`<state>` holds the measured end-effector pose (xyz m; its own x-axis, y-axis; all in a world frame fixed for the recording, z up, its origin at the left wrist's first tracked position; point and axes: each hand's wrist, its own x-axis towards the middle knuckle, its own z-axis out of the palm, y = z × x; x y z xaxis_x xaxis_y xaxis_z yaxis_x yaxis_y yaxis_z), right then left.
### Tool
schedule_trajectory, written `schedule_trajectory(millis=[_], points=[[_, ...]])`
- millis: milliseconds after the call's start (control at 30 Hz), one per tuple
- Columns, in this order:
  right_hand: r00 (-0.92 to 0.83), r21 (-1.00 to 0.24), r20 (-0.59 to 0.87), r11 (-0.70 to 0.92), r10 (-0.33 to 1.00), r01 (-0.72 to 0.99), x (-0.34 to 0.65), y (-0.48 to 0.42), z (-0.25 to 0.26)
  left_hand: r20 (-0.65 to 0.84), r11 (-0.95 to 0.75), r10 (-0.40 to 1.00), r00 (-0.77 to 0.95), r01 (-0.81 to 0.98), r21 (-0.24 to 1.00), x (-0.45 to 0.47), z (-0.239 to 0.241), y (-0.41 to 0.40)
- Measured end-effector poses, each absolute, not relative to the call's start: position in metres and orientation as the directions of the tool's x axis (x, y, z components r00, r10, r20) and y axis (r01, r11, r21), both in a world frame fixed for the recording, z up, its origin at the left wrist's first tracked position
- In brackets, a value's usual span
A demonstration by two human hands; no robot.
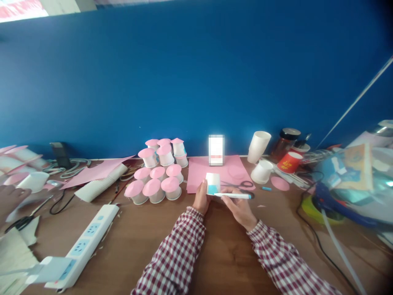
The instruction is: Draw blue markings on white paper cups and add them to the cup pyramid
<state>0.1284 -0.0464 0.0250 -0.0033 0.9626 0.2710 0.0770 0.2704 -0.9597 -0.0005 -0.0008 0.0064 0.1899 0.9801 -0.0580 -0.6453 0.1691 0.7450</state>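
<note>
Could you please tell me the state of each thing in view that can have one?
White paper cup with a blue patch: held in the left hand
White marker with a black end: uncapped, in the right hand
Dark-handled scissors: on pink paper; opening unclear
White plastic power strip: white plug inserted
Dark cylindrical jar: black lid on
Grouped white paper cups: pink conical tops on
White ribbed cup stack: lying down
</note>
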Motion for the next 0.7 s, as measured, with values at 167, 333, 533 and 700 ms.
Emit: schedule_trajectory(millis=[167,333,533,700], points=[[0.042,-0.97,0.241,0.24,0.97,0.033,0.129,-0.046,0.028,-0.035,0.159,0.979,0.2,-0.65,0.743,-0.001,0.008,-0.002],[0.008,-0.956,0.287,0.285,0.958,0.074,0.131,-0.046,0.026,-0.039,0.14,0.984,0.172,-0.628,0.766,0.0,0.004,-0.001],[-0.032,-0.893,0.411,0.409,0.911,0.189,0.131,-0.048,0.023,0.0,0.063,0.994,0.109,-0.579,0.813,0.001,-0.002,0.001],[-0.054,-0.863,0.438,0.437,0.897,0.254,0.131,-0.048,0.021,-0.008,0.055,0.996,0.092,-0.526,0.849,0.0,-0.003,0.0]])
